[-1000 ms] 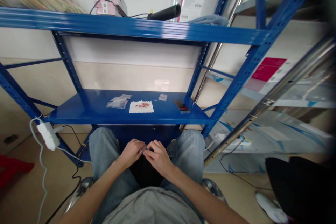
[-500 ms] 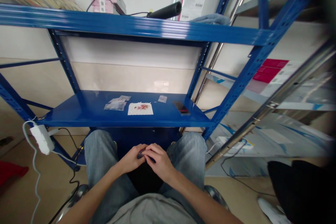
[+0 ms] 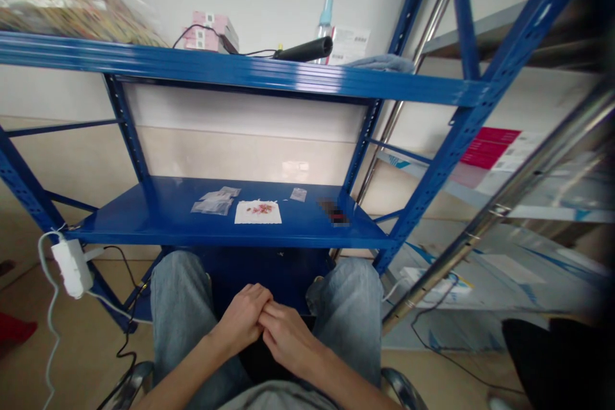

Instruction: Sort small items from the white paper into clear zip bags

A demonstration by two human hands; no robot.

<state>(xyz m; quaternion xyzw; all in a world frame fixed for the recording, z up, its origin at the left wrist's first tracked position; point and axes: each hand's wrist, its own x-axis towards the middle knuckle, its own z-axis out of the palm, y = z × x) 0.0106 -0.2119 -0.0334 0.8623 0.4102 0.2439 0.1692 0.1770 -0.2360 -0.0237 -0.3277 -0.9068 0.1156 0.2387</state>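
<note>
Over my lap, my left hand (image 3: 244, 315) and my right hand (image 3: 287, 335) are pressed together with the fingers curled in. Anything between them is hidden by the fingers. Past my knees, on the blue shelf board (image 3: 163, 218), lies a white sheet (image 3: 244, 218) with small pinkish-red and brown bits (image 3: 262, 208) on it. To its left is a loose pile of clear small plastic bags (image 3: 214, 204). A single small bag (image 3: 298, 195) lies to the right of the sheet. Neither hand touches the shelf.
A dark, blurred-out item (image 3: 336, 214) lies at the board's right end. Above, the upper shelf beam (image 3: 240, 73) carries pink boxes (image 3: 211, 32), a black tube-like object (image 3: 307, 49) and a spray bottle (image 3: 325, 16). A white power strip (image 3: 72, 266) hangs at left; a metal rack pole (image 3: 461, 237) stands right.
My hands have closed tighter together, and the small dark object glimpsed between the fingers is now hidden. The view has tilted up slightly, so the shelves sit lower in it.
</note>
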